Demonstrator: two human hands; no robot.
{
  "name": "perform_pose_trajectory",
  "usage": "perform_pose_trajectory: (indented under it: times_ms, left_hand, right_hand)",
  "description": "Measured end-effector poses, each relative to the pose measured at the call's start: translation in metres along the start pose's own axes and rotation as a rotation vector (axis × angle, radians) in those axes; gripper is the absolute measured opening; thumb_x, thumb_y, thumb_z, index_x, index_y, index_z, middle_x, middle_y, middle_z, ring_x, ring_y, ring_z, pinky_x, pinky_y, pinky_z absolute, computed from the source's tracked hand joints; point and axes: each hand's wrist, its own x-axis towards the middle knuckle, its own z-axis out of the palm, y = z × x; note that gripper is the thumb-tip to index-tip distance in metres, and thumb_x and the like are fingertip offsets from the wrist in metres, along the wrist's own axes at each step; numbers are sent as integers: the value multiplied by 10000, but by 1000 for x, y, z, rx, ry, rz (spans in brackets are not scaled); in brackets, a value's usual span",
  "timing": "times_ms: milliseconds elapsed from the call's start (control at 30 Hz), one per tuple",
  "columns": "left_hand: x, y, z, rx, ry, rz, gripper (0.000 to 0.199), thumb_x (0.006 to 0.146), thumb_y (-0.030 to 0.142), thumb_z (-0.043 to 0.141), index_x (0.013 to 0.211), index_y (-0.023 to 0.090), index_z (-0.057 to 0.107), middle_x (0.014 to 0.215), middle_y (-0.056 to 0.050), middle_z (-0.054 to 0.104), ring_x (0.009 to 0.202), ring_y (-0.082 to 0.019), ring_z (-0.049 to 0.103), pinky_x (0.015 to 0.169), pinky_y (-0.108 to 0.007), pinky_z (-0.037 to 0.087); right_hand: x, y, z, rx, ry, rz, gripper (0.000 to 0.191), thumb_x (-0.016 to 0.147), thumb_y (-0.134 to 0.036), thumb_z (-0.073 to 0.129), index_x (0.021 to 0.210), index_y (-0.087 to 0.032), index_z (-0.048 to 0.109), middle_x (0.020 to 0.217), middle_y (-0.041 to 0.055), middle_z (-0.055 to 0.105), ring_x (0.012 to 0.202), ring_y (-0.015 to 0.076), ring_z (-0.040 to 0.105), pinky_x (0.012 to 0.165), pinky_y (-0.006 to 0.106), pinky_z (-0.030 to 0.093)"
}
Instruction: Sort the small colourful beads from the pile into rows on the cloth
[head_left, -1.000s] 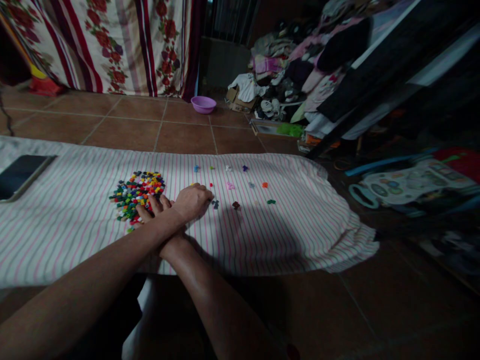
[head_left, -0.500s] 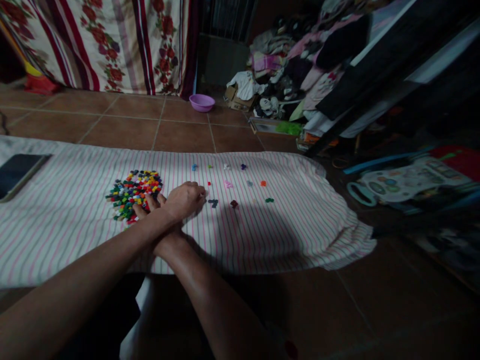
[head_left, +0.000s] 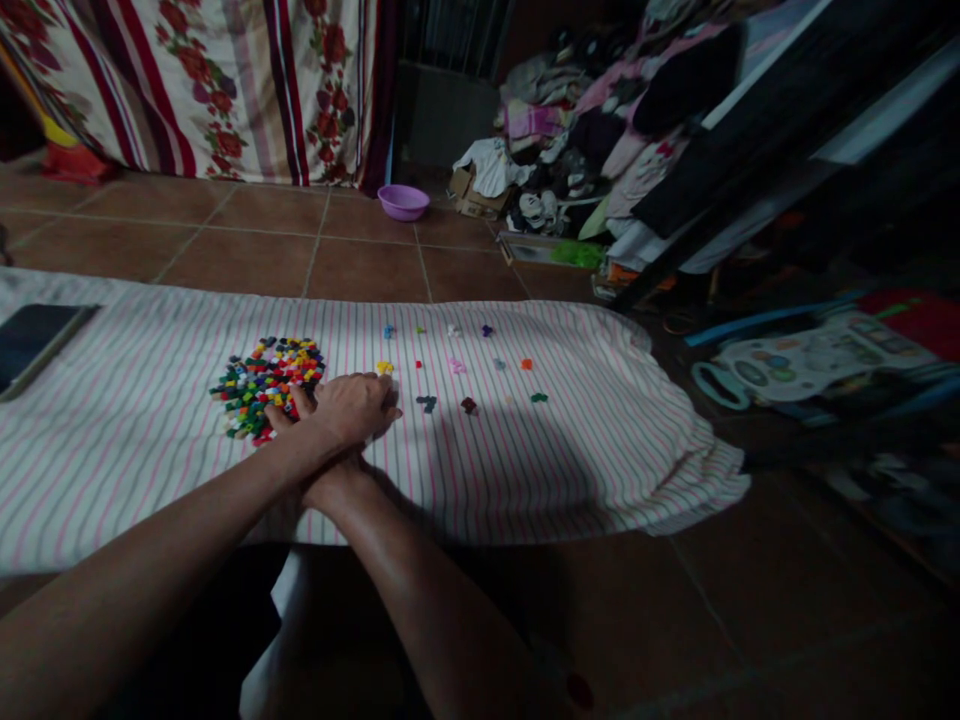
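My forearms cross, the left over the right. My left hand (head_left: pixel 361 405) is low over the striped cloth (head_left: pixel 600 450), its fingers curled; whatever it may hold is hidden. Just beyond it lies a small yellow group of pieces (head_left: pixel 384 367). Partly beneath my left wrist, my right hand (head_left: pixel 291 412) has its fingers spread on the near right edge of a mixed pile of colored pieces (head_left: pixel 262 385). Small sorted groups sit to the right, among them a pink group (head_left: pixel 456 366), a dark red group (head_left: pixel 469 405) and a green group (head_left: pixel 539 398).
A dark tablet or phone (head_left: pixel 37 340) rests at the cloth's left end. Beyond, on the tiled floor, stands a purple basin (head_left: pixel 403 203). Piled clothes (head_left: pixel 555 130) are at the back, and a colorful plastic toy (head_left: pixel 810 355) is at the right.
My left hand has drawn back leftward and slightly nearer to my right hand, uncovering the yellow group. My right hand stays at the pile with little movement.
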Motion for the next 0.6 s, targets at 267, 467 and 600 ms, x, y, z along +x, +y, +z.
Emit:
perform_pose_trajectory:
  times_ms: [267,467,600]
  left_hand:
    - [5,11,-22,80,-118,81,165,832,336,571,912,238,677,901,-58,675,773,-203,638,678,-315,473]
    - [-2,10,-19,64,-142,62,193,817,354,620,971,259,688,943,-61,675,789,-218,636,707,-349,487]
    - [-6,3,-8,20,114,-41,235,860,418,563,1003,271,679,918,-77,681,820,-245,627,730,-390,495]
  right_hand:
    - [0,1,3,14,-12,21,560,990,-459,396,1523,-325,291,1607,26,260,1456,316,252,1178,561,244]
    - [1,0,2,21,-17,27,538,989,-438,403,1507,-316,326,1568,41,343,1447,337,249,1167,589,241]
    - [2,-1,0,4,32,14,514,983,-419,407,1481,-295,384,1548,52,376,1430,339,283,1161,585,258]
